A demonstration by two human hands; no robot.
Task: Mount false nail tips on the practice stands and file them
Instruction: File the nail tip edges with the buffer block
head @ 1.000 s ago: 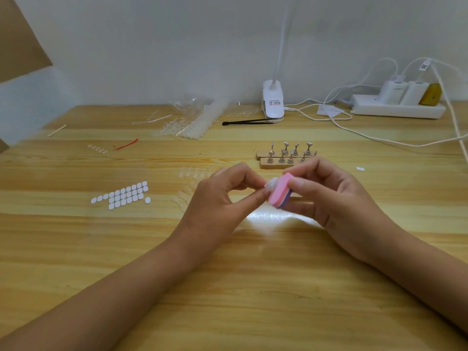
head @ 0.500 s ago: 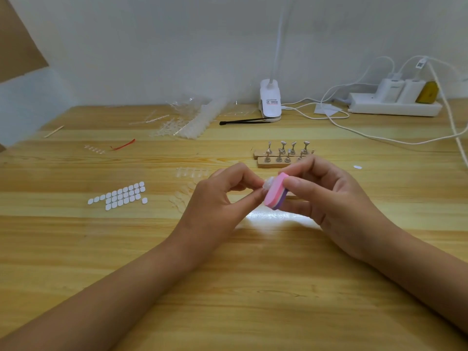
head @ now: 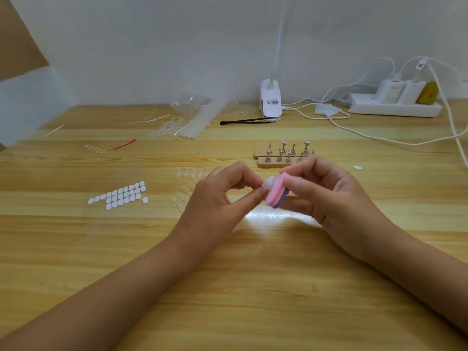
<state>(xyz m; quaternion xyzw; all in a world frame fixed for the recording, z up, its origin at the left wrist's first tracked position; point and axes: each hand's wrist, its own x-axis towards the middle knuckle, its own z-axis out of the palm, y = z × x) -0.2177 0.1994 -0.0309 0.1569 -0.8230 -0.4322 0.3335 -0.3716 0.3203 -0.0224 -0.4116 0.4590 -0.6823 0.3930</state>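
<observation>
Tabs (head: 119, 195): white ovals in rows, flat on the table (head: 228, 287), well left of the left fingers.
Left hand (head: 215, 198): thumb and forefinger curl into a ring, and their ends pinch the tip; the other fingers are tucked under.
Tip (head: 269, 183): small, clear and glossy, with a curved shell. It sticks up from between the left fingertips and touches the file's pink face.
File (head: 277, 193): a short block, pink layer over purple, tilted, with its upper end against the tip.
Right hand (head: 329, 196): thumb on the near side and fingers on the far side, clamped on the file.
Stands (head: 285, 154): two wooden bars with silvery pegs, just beyond the right fingers, which cover the near bar's right end. I cannot tell whether any peg carries a nail.
</observation>
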